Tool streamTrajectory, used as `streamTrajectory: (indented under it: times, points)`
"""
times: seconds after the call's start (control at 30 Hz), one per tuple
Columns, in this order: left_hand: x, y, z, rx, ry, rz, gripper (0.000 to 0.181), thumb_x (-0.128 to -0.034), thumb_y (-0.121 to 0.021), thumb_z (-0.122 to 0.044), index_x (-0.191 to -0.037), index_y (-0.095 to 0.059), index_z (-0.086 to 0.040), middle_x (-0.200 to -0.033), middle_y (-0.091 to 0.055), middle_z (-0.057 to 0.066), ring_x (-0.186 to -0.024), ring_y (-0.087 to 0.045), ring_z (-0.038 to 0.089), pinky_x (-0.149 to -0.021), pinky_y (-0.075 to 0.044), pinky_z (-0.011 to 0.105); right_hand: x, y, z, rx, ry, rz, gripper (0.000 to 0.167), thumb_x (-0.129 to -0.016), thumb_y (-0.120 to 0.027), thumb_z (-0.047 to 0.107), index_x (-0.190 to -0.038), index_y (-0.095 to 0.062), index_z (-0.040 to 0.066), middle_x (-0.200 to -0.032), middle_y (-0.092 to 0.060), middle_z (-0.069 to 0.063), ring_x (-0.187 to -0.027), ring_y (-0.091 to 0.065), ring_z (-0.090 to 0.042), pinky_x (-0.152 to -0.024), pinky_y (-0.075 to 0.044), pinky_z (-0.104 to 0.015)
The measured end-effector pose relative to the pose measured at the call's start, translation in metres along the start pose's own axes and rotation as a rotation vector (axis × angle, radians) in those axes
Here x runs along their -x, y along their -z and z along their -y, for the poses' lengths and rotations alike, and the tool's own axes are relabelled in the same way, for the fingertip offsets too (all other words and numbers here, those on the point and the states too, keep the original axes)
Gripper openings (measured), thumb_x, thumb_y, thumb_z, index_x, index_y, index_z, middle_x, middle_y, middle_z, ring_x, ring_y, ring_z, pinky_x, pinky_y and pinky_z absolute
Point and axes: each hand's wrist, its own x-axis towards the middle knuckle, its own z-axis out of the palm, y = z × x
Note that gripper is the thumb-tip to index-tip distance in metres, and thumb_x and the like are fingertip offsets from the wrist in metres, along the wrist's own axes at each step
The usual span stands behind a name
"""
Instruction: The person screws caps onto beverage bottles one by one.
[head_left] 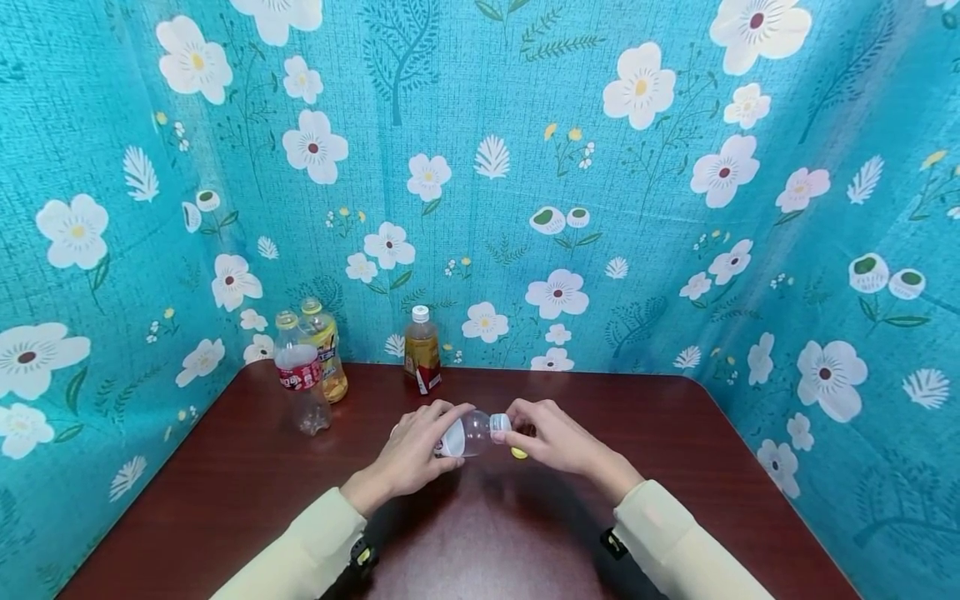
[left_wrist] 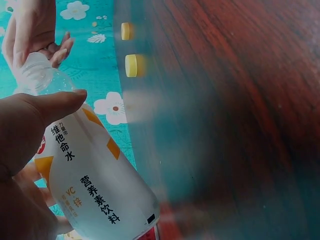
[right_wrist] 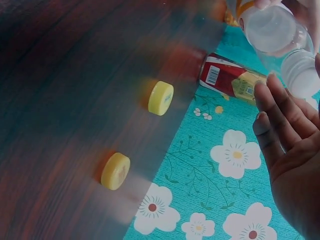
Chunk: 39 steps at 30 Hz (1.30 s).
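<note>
A clear plastic bottle (left_wrist: 95,170) with a white and orange label lies tilted above the table, its neck pointing right. My left hand (head_left: 411,446) grips it round the label, thumb across the upper side. At the neck, my right hand (head_left: 551,435) pinches the white bottle cap (head_left: 500,423) between thumb and forefinger. The other right fingers (right_wrist: 280,112) extend past the neck, slightly bent. Below the right hand lie two yellow caps, one nearer (right_wrist: 161,98) and one farther (right_wrist: 115,171) from the bottle in the right wrist view; the head view shows just one, partly covered.
At the back left stand a red-labelled bottle (head_left: 302,377) and a yellow-labelled bottle (head_left: 330,354), close together. A bottle with a red and gold label and white cap (head_left: 422,354) stands near the table's back edge. Floral blue cloth (head_left: 480,183) surrounds the dark table (head_left: 495,550).
</note>
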Motion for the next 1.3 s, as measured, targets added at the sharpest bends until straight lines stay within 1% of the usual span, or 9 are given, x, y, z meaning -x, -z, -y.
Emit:
streamTrajectory:
  times: [0.1, 0.2, 0.3, 0.4, 0.63, 0.9, 1.07, 1.17, 1.3]
  points:
    - [0.000, 0.000, 0.000, 0.006, -0.004, -0.003, 0.077, -0.0842, -0.086, -0.028, -0.150, -0.047, -0.029, -0.130, -0.056, 0.002, -0.110, -0.051, 0.021, -0.102, -0.042, 0.054, 0.000, -0.002, -0.001, -0.025, 0.022, -0.018, 0.033, -0.095, -0.072, 0.043, -0.119, -0.064, 0.021, -0.090, -0.070, 0.010, -0.073, -0.064, -0.011, -0.064, -0.057, -0.028]
    - [0.000, -0.001, 0.001, 0.011, -0.007, -0.003, 0.076, -0.0844, -0.085, -0.029, -0.150, -0.047, -0.027, -0.130, -0.055, 0.003, -0.110, -0.051, 0.021, -0.101, -0.043, 0.054, 0.001, -0.004, -0.002, -0.059, 0.054, -0.030, 0.044, -0.093, -0.076, 0.039, -0.131, -0.059, 0.024, -0.095, -0.070, 0.010, -0.077, -0.066, -0.010, -0.068, -0.059, -0.028]
    - [0.000, -0.001, 0.003, 0.015, -0.004, 0.000, 0.077, -0.0842, -0.085, -0.029, -0.151, -0.047, -0.027, -0.130, -0.056, 0.003, -0.111, -0.051, 0.021, -0.100, -0.043, 0.054, 0.001, -0.004, -0.002, -0.079, 0.079, -0.032, 0.051, -0.092, -0.078, 0.038, -0.136, -0.055, 0.027, -0.099, -0.069, 0.009, -0.078, -0.067, -0.010, -0.070, -0.059, -0.029]
    - [0.001, 0.000, 0.005, 0.018, 0.000, 0.006, 0.077, -0.0842, -0.085, -0.029, -0.151, -0.046, -0.029, -0.130, -0.056, 0.003, -0.111, -0.051, 0.020, -0.101, -0.043, 0.054, 0.001, -0.003, -0.003, -0.080, 0.101, -0.031, 0.049, -0.092, -0.078, 0.035, -0.135, -0.057, 0.028, -0.100, -0.069, 0.009, -0.078, -0.067, -0.010, -0.069, -0.059, -0.029]
    - [0.000, 0.003, 0.005, 0.029, -0.019, 0.016, 0.077, -0.0852, -0.084, -0.029, -0.151, -0.046, -0.028, -0.131, -0.056, 0.004, -0.112, -0.051, 0.021, -0.101, -0.042, 0.054, 0.000, -0.001, -0.003, -0.076, 0.142, -0.050, 0.043, -0.089, -0.082, 0.025, -0.128, -0.064, 0.024, -0.097, -0.069, 0.008, -0.075, -0.066, -0.009, -0.064, -0.058, -0.028]
    - [-0.001, 0.005, 0.004, 0.037, -0.008, 0.039, 0.076, -0.0869, -0.083, -0.029, -0.153, -0.044, -0.029, -0.133, -0.056, 0.006, -0.113, -0.051, 0.021, -0.104, -0.041, 0.056, -0.002, -0.002, -0.005, -0.101, 0.129, -0.083, 0.038, -0.089, -0.081, 0.031, -0.124, -0.067, 0.024, -0.094, -0.070, 0.008, -0.076, -0.066, -0.010, -0.067, -0.059, -0.029]
    - [0.000, 0.006, 0.005, 0.051, -0.005, 0.060, 0.076, -0.0882, -0.081, -0.030, -0.154, -0.043, -0.031, -0.133, -0.055, 0.004, -0.113, -0.050, 0.020, -0.102, -0.042, 0.054, -0.003, -0.003, -0.004, -0.135, 0.109, -0.077, 0.036, -0.090, -0.080, 0.034, -0.122, -0.068, 0.025, -0.092, -0.070, 0.008, -0.075, -0.066, -0.011, -0.068, -0.059, -0.030]
    - [0.000, 0.007, 0.005, 0.070, -0.011, 0.059, 0.076, -0.0891, -0.081, -0.030, -0.155, -0.042, -0.029, -0.133, -0.055, 0.004, -0.113, -0.050, 0.020, -0.101, -0.042, 0.054, -0.004, -0.002, -0.001, -0.142, 0.100, -0.088, 0.034, -0.090, -0.080, 0.034, -0.120, -0.069, 0.025, -0.089, -0.070, 0.008, -0.072, -0.066, -0.012, -0.066, -0.058, -0.030]
    - [-0.001, 0.009, 0.004, 0.081, -0.016, 0.055, 0.076, -0.0901, -0.079, -0.031, -0.156, -0.042, -0.029, -0.134, -0.055, 0.004, -0.113, -0.051, 0.020, -0.101, -0.042, 0.054, -0.003, 0.005, 0.022, -0.151, 0.055, -0.112, 0.030, -0.089, -0.081, 0.020, -0.116, -0.070, 0.014, -0.085, -0.071, 0.001, -0.071, -0.065, -0.018, -0.065, -0.057, -0.030]
